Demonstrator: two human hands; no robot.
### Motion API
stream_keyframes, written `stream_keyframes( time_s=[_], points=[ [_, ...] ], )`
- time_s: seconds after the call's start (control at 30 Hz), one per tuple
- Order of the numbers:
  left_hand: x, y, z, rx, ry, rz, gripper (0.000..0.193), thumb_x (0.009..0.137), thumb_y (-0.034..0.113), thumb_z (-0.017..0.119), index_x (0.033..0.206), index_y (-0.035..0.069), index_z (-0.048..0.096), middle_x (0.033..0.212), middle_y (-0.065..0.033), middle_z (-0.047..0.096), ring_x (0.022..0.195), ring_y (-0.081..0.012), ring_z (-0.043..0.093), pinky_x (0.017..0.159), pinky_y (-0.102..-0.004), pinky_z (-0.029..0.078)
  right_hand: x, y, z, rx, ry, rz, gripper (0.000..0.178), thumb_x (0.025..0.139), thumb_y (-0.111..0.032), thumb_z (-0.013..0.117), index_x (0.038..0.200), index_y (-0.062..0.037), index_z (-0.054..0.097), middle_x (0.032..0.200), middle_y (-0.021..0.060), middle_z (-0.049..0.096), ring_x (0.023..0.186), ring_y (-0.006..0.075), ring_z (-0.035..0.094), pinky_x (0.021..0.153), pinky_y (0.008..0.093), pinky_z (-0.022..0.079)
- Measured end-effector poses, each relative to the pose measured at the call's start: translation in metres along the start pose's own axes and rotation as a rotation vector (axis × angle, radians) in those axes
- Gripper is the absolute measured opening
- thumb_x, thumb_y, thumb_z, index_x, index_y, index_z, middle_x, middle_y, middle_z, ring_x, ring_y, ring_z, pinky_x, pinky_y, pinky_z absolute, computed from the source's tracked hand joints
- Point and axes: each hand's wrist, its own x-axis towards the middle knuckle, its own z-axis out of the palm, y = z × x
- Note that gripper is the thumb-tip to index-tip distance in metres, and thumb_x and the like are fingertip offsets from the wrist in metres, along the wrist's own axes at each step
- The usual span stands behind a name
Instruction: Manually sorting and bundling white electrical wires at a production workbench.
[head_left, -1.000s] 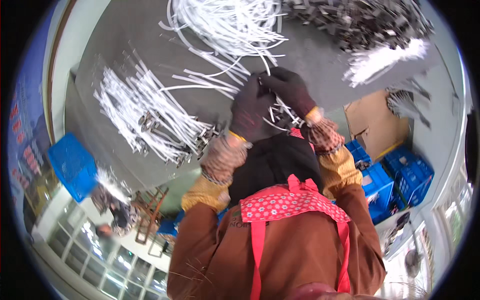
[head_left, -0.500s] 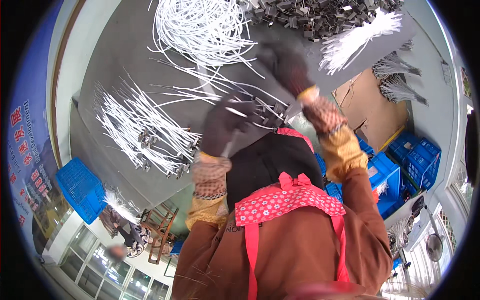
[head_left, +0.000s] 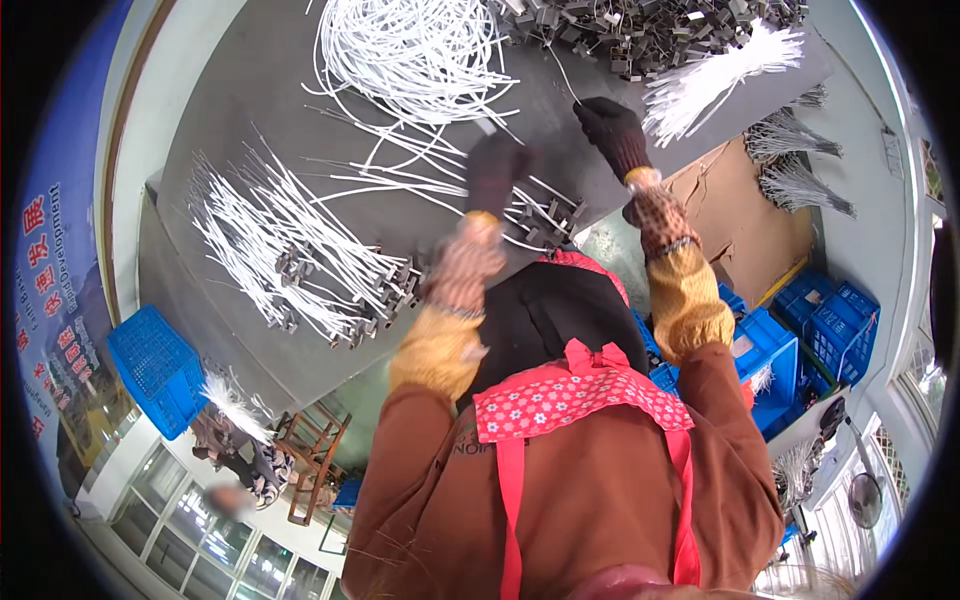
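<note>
My right hand point(head_left: 612, 132), in a dark glove, pinches a thin white cable point(head_left: 563, 72). That cable runs from its fingertips up to the edge of a heap of small grey metal blocks point(head_left: 640, 35). My left hand point(head_left: 497, 165), gloved too and smeared by motion, is over the grey table point(head_left: 270, 110), close to loose white cables point(head_left: 420, 185). Its fingers cannot be made out. Below it, near the table's front edge, lie several cables with grey blocks point(head_left: 548, 215) at their ends. A big coil of white cables point(head_left: 405, 60) sits beyond my left hand.
Cables with grey blocks on their ends point(head_left: 300, 255) are spread at the left. A white cable bundle point(head_left: 720, 80) lies at the right, beside a brown cardboard sheet point(head_left: 745, 205). Blue crates point(head_left: 155, 370) stand left and right. A person point(head_left: 240, 460) is in the background.
My left hand has moved up and right, toward the coil. My right hand has shifted slightly right and down, and a cable now shows stretched between it and the block heap.
</note>
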Motion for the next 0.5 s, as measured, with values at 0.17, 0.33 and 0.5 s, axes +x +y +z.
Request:
stream_keyframes(
  time_s=[0.17, 0.33, 0.5],
  points=[
    [0.059, 0.101, 0.106, -0.786, 0.295, -0.104, 0.012, 0.094, 0.015, 0.061, 0.093, 0.005, 0.068, 0.078, -0.0086, 0.066, 0.068, -0.021, 0.065, 0.06, -0.0332, 0.053, -0.059, 0.007, -0.005, 0.395, 0.125, 0.31, 0.028, 0.087, -0.031, 0.07, 0.093, -0.0048, 0.075, 0.071, 0.007, 0.066, 0.057, 0.0148, 0.059, 0.055, 0.0332, 0.047],
    [0.065, 0.089, 0.139, -1.203, 0.213, -0.616, 0.019, 0.096, 0.022, 0.061, 0.088, 0.005, 0.064, 0.073, -0.0111, 0.067, 0.061, -0.0255, 0.065, 0.051, -0.0393, 0.051, -0.17, 0.062, -0.062, 0.446, 0.059, 0.615, 0.021, 0.083, -0.025, 0.072, 0.079, -0.0045, 0.069, 0.061, 0.005, 0.057, 0.041, 0.0164, 0.048, 0.04, 0.0345, 0.035],
    [0.068, 0.075, 0.122, -1.423, 0.152, -0.36, 0.024, 0.098, 0.024, 0.058, 0.105, 0.001, 0.06, 0.095, -0.0173, 0.071, 0.081, -0.0326, 0.07, 0.072, -0.045, 0.059, -0.313, 0.203, -0.138, -0.298, -0.085, -0.262, 0.003, 0.077, -0.009, 0.064, 0.077, -0.006, 0.063, 0.069, 0.0123, 0.058, 0.064, 0.0292, 0.061, 0.053, 0.0383, 0.044]
  ],
)
